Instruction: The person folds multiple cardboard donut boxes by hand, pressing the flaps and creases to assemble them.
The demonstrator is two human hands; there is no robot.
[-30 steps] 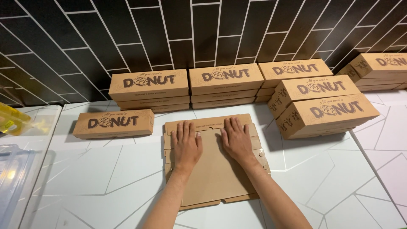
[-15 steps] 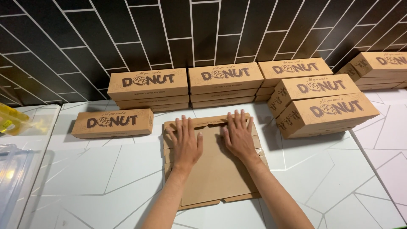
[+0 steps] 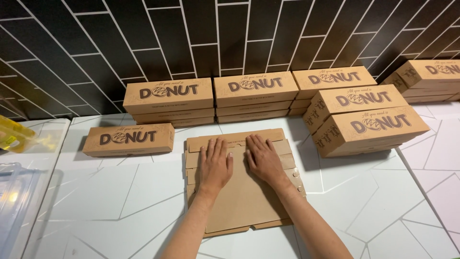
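Black glossy wall tiles (image 3: 230, 33) set in a slanted pattern back a white counter (image 3: 120, 201) crossed by thin grey lines. On it, directly before the person, lies a flat, unfolded brown cardboard box blank (image 3: 242, 192), its creased flaps at the far edge and along both sides still down against the surface. The left hand (image 3: 214, 165) rests palm-down on the blank with fingers spread and open, holding nothing; the right hand (image 3: 264, 160) lies just beside it, likewise flat and splayed, pressing the cardboard near the far crease. The two hands are close but apart. Behind them stand stacks of finished long brown cardboard boxes with printed lids (image 3: 256, 93) along the wall, more of them piled at the right (image 3: 371, 129), and a single closed box (image 3: 128, 139) alone to the left. Judging by this, many boxes are already assembled while this blank has not yet been folded at all: no wall is raised, no flap tucked. A clear plastic container (image 3: 14, 201) sits at the left edge.
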